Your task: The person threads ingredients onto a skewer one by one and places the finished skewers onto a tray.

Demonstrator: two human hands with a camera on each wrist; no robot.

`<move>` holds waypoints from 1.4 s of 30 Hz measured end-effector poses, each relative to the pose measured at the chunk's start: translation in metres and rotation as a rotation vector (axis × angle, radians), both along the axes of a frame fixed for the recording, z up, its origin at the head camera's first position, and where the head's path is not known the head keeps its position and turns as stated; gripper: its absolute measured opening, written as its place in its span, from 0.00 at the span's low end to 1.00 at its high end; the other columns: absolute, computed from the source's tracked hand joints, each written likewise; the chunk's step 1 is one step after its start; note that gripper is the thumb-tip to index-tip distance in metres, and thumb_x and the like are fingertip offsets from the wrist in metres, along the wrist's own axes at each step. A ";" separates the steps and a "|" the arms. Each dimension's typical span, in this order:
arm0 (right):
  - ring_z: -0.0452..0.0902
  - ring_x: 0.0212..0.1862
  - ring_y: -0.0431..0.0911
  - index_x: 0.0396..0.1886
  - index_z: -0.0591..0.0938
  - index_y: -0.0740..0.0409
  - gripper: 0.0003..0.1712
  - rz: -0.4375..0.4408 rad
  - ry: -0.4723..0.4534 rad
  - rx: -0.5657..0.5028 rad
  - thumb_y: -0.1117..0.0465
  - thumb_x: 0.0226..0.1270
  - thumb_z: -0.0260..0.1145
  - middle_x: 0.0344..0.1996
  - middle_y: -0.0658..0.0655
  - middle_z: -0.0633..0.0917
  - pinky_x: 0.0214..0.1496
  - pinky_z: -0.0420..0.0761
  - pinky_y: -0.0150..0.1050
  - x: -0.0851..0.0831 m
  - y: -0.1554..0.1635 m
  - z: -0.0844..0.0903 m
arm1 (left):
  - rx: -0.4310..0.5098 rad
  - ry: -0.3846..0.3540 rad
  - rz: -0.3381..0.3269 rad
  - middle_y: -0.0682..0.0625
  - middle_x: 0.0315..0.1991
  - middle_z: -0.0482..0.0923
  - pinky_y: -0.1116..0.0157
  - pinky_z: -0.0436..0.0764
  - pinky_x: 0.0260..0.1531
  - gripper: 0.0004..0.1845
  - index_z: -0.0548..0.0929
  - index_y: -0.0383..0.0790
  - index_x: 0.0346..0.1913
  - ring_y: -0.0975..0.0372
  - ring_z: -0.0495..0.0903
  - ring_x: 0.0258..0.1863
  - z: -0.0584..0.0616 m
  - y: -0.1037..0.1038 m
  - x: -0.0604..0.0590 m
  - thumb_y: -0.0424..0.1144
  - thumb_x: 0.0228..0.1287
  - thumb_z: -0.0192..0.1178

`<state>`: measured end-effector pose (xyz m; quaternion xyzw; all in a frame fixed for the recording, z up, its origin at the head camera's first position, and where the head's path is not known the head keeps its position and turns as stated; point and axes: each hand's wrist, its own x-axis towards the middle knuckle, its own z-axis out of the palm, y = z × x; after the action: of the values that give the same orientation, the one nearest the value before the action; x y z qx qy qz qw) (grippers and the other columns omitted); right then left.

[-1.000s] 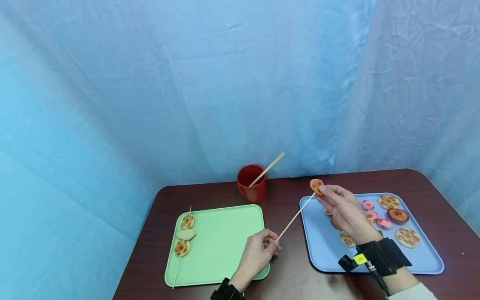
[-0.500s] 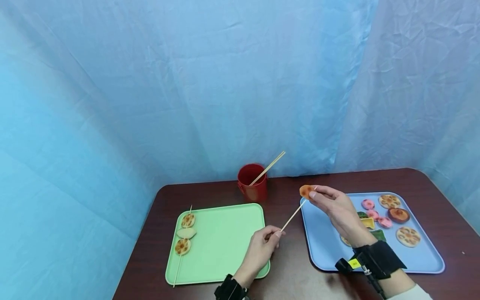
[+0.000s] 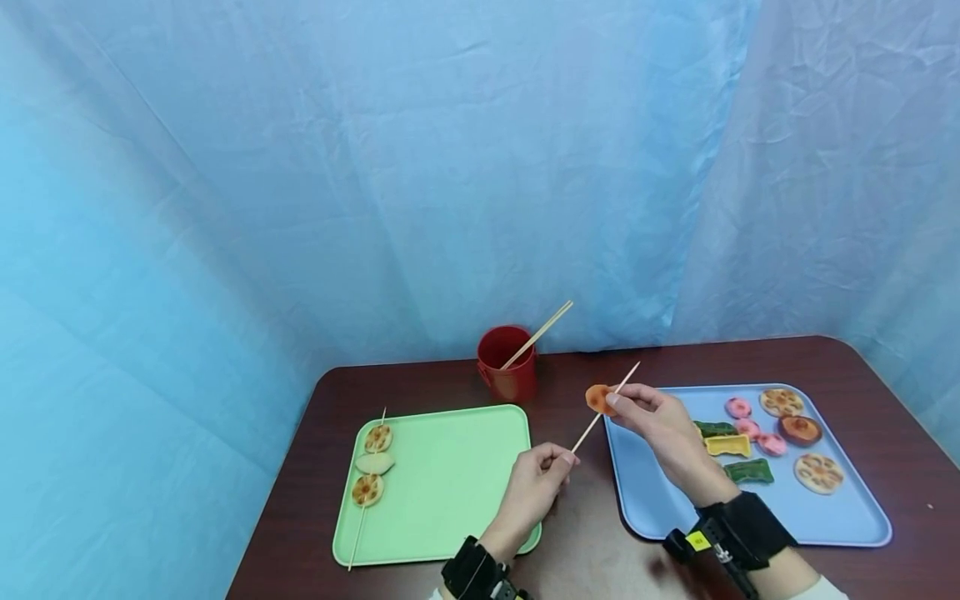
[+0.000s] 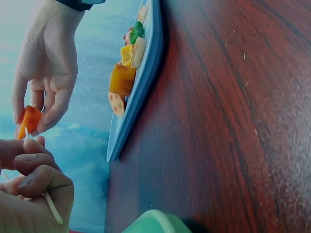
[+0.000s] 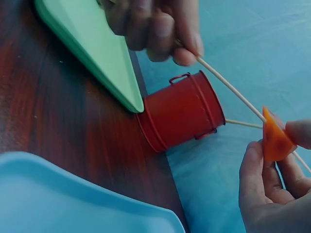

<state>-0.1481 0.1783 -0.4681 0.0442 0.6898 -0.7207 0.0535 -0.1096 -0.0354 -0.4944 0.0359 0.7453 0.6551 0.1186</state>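
Observation:
In the head view my left hand (image 3: 528,492) pinches the lower part of a bamboo skewer (image 3: 586,432) between thumb and fingers. My right hand (image 3: 663,437) pinches an orange food slice (image 3: 597,398), which is threaded on that skewer. The pointed tip sticks out beyond the slice, up and to the right. From the right wrist, the skewer runs through the orange slice (image 5: 277,141) and out the other side. A second skewer lies on the green tray (image 3: 450,492), bearing two lotus root slices (image 3: 367,490) with a pale oval piece (image 3: 375,463) between them.
A red bucket (image 3: 508,383) behind the green tray holds thin sticks (image 3: 542,331). On the right, a blue tray (image 3: 652,508) carries lotus root slices (image 3: 818,473), a brown mushroom cap (image 3: 800,430), pink pieces (image 3: 772,443), green pieces (image 3: 750,472) and a yellow strip (image 3: 727,446).
The orange slice went from the skewer's tip to farther down its shaft, so the tip now shows beyond it. My right hand moved left and down; my left hand shifted slightly right and up.

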 end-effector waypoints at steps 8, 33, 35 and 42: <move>0.84 0.48 0.39 0.59 0.80 0.67 0.27 0.041 -0.018 0.109 0.49 0.74 0.69 0.49 0.56 0.88 0.59 0.81 0.44 0.006 -0.013 -0.006 | 0.016 0.011 0.010 0.55 0.21 0.74 0.70 0.62 0.14 0.11 0.87 0.29 0.40 0.68 0.63 0.16 -0.001 0.002 -0.003 0.34 0.72 0.59; 0.83 0.45 0.45 0.47 0.84 0.65 0.18 0.047 -0.033 0.143 0.53 0.71 0.72 0.41 0.55 0.88 0.54 0.80 0.46 0.019 -0.038 -0.024 | 0.044 0.019 0.035 0.55 0.21 0.75 0.73 0.62 0.16 0.09 0.86 0.30 0.37 0.69 0.66 0.16 -0.002 0.004 -0.002 0.33 0.72 0.59; 0.83 0.45 0.44 0.49 0.83 0.66 0.18 0.065 -0.027 0.141 0.54 0.72 0.71 0.42 0.56 0.88 0.54 0.81 0.46 0.018 -0.036 -0.024 | 0.059 0.017 0.043 0.54 0.21 0.75 0.73 0.62 0.16 0.09 0.85 0.28 0.38 0.68 0.66 0.16 -0.002 0.004 -0.002 0.33 0.72 0.60; 0.83 0.53 0.54 0.60 0.81 0.65 0.27 0.106 0.012 0.244 0.47 0.75 0.68 0.50 0.62 0.86 0.59 0.80 0.51 0.010 -0.010 -0.012 | 0.061 0.007 0.064 0.55 0.21 0.75 0.73 0.64 0.17 0.12 0.84 0.25 0.39 0.67 0.68 0.19 -0.006 -0.001 -0.001 0.34 0.73 0.60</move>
<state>-0.1380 0.1686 -0.4800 0.0096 0.7741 -0.6278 0.0814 -0.1108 -0.0367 -0.5000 0.0180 0.7262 0.6808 0.0936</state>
